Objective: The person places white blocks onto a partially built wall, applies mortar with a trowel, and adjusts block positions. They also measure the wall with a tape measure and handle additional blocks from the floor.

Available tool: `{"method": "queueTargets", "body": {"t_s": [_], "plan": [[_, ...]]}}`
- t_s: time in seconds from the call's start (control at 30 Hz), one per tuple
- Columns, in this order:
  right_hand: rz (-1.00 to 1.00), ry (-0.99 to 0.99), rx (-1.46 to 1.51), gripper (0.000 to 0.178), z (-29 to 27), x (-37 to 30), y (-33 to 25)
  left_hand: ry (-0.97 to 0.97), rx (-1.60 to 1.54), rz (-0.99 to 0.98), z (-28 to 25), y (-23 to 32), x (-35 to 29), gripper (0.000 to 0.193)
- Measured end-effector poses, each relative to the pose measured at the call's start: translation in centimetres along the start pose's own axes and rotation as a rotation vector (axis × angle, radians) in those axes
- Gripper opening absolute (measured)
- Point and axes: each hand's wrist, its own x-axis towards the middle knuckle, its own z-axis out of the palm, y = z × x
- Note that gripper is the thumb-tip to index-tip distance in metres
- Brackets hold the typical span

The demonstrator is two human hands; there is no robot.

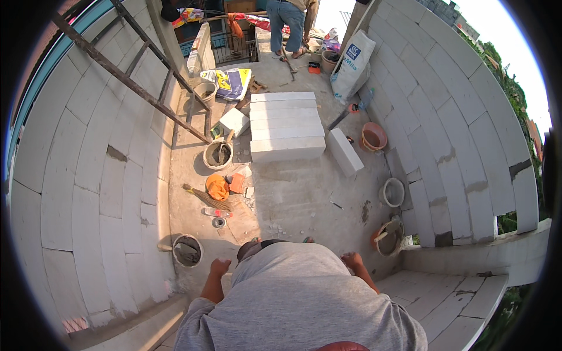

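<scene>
My left hand (219, 267) hangs beside my body with the fingers curled in, and nothing shows in it. Closest to it is a bucket of grey mortar (187, 251) with a handle sticking out over its rim. On the other side, my right hand (352, 260) also hangs loosely closed, with no object visible in it. Beyond it stands a mortar bucket (389, 238) holding a wooden-handled tool. Ahead of me a stack of white lightweight blocks (287, 126) rests on the concrete floor, and a single block (345, 152) lies at its right.
Block walls rise at left (88, 175) and right (451, 152). A metal ladder (134, 82) leans at left. Another mortar bucket (218, 154), an orange cloth (217, 188), a straw broom (208, 199) and a handsaw (339, 119) lie around. At the back stands another person (286, 26).
</scene>
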Motion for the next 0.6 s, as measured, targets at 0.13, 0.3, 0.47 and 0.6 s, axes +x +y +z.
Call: {"method": "queueTargets", "body": {"t_s": [0.13, 0.3, 0.47, 0.6], "plan": [[-0.052, 0.018, -0.138, 0.032, 0.6, -1.2, -0.2, 0.016, -0.183, -0.093, -1.7, 1.5, 0.0, 0.049], [-0.074, 0.002, -0.191, 0.034, 1.7, -0.5, 1.9, 0.022, -0.232, -0.165, -2.8, 2.1, -0.2, 0.048], [-0.128, 0.012, -0.194, 0.031, 2.6, 1.1, 4.9, 0.011, -0.244, -0.178, -2.9, 1.5, -0.3, 0.048], [-0.232, -0.037, -0.269, 0.032, 2.3, 4.8, 10.0, -0.007, -0.293, -0.204, -3.0, 3.0, 0.5, 0.047]]}}
